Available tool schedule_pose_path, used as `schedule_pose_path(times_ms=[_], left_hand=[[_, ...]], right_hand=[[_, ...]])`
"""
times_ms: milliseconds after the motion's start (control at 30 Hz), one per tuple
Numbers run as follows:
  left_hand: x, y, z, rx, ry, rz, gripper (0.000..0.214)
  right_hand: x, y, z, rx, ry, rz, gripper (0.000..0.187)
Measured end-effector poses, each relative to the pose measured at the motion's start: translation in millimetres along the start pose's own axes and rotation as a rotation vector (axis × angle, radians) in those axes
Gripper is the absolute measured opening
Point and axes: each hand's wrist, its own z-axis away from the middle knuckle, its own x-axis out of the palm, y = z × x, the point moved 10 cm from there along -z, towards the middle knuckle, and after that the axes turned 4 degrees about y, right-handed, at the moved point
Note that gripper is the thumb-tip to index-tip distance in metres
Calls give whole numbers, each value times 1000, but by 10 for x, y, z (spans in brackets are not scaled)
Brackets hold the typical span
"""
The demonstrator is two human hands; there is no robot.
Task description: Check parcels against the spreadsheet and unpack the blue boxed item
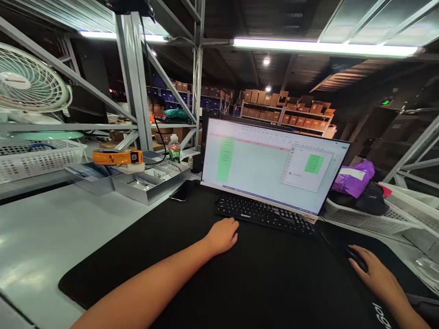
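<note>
My left hand (222, 235) rests on the black desk mat (267, 283), its fingers curled in and nothing visible in them. Just beyond it lies a black keyboard (260, 214), near the knuckles. Over at the right, my right hand (379, 272) is wrapped around a black computer mouse (356, 258). Behind the keyboard stands a monitor (257, 164) showing a spreadsheet with a green column, plus a smaller window at its right side.
Left of the monitor are a phone (179, 194), a green-labelled bottle (174, 150), grey trays (149, 185) and an orange tape roll (117, 157). A fan (29, 80) stands far left. White baskets (370, 217) with a purple package (356, 179) are at right. Another person (156, 107) is behind the metal frame.
</note>
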Motion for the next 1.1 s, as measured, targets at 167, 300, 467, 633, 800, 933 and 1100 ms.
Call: schedule_pose_path(times_ms=[167, 300, 467, 633, 800, 933, 1100], left_hand=[[2, 6, 3, 5, -4, -11, 14], [2, 4, 2, 5, -3, -13, 15], [-12, 4, 2, 9, 4, -12, 14], [-17, 12, 11, -9, 20, -18, 15], [-117, -24, 30, -83, 178, -48, 28], [-115, -147, 15, -177, 228, -37, 52], [29, -244, -53, -214, 142, -4, 60]], right_hand=[[54, 101, -4, -6, -2, -5, 58], [82, 132, -16, -12, -5, -7, 54], [59, 106, -10, -29, 15, -28, 52], [53, 81, -13, -19, 13, -27, 56], [-12, -42, -19, 4, -25, 28, 61], [-64, -169, -8, -18, -29, 72, 59], [-36, -164, 31, -28, -32, 115, 55]])
